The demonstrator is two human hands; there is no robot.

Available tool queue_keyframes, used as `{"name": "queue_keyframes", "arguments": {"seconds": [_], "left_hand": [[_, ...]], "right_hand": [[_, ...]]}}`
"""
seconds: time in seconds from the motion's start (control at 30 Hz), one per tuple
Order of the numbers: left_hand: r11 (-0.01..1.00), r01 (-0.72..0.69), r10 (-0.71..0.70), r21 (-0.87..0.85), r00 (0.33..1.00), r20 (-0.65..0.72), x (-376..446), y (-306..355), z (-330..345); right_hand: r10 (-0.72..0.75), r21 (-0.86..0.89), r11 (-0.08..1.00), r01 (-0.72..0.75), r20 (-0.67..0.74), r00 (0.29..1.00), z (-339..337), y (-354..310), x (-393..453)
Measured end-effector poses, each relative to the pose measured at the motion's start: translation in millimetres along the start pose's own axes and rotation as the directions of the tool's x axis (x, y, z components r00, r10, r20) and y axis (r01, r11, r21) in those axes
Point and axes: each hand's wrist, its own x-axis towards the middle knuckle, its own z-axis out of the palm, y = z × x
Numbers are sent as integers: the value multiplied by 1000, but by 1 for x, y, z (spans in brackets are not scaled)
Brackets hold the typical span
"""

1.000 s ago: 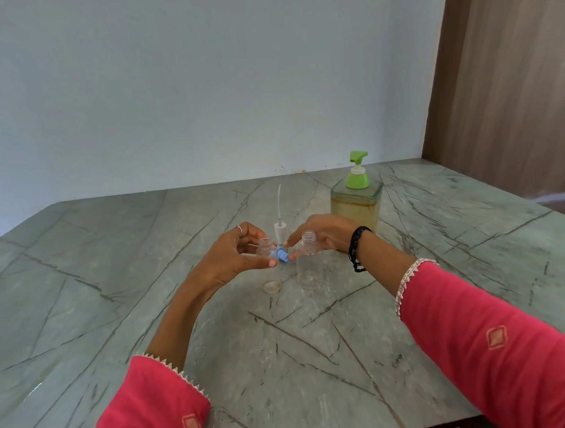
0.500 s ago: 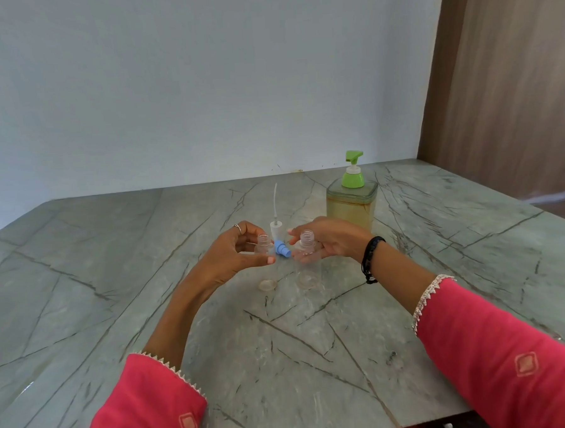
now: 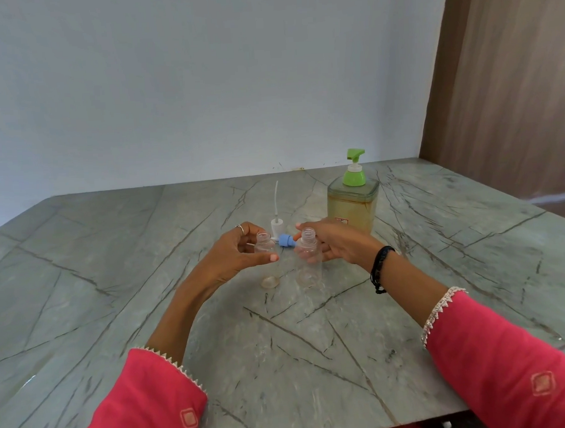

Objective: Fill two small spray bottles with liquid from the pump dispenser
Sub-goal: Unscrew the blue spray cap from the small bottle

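Near the middle of the grey veined bench (image 3: pixel 115 288), two clear small spray bottles stand upright, uncapped and just beside each other. The left hand (image 3: pixel 234 254) curls around the left bottle (image 3: pixel 266 257), thumb across its near side and the other fingers (image 3: pixel 252 230) bent behind its neck. The right hand (image 3: pixel 336 242) wraps the right bottle (image 3: pixel 308 261) from the far side, its fingers clamped on the body below the threaded neck. Both bottles look empty.

Between the two necks and slightly behind them lies a blue spray cap (image 3: pixel 286 240) on its side. Just behind that stands a white spray cap (image 3: pixel 277 226), its thin dip tube pointing up. The pump dispenser (image 3: pixel 354 206), a square clear container of yellowish liquid with a green pump head, stands near the right hand on its far right side, apart from the bottles.

Bare bench stretches wide to the left of the hands and toward the person. The far edge meets a pale wall (image 3: pixel 202 87); a brown wooden panel (image 3: pixel 513 87) rises at the right. The near edge runs below the right pink sleeve (image 3: pixel 511 365).
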Motion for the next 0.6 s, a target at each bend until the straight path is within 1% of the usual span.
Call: {"name": "queue_keyframes", "arguments": {"seconds": [0.13,0.33,0.43,0.5,0.6], "left_hand": [[1000,-6,6,16,1000,11,1,0,2],[999,0,-2,47,1000,28,0,-1,3],[995,35,-39,94,998,42,0,-2,5],[988,56,-64,143,997,53,1,-3,6],[983,66,-76,171,995,57,0,-4,7]], "right_hand": [[-19,-3,1000,19,-17,1000,1,2,-6],[-15,-19,1000,15,-2,1000,-7,10,-14],[-38,-37,999,40,40,998,-11,14,-21],[-59,-83,994,65,74,996,-14,17,-23],[-91,-150,982,117,170,981,-20,22,-24]]}}
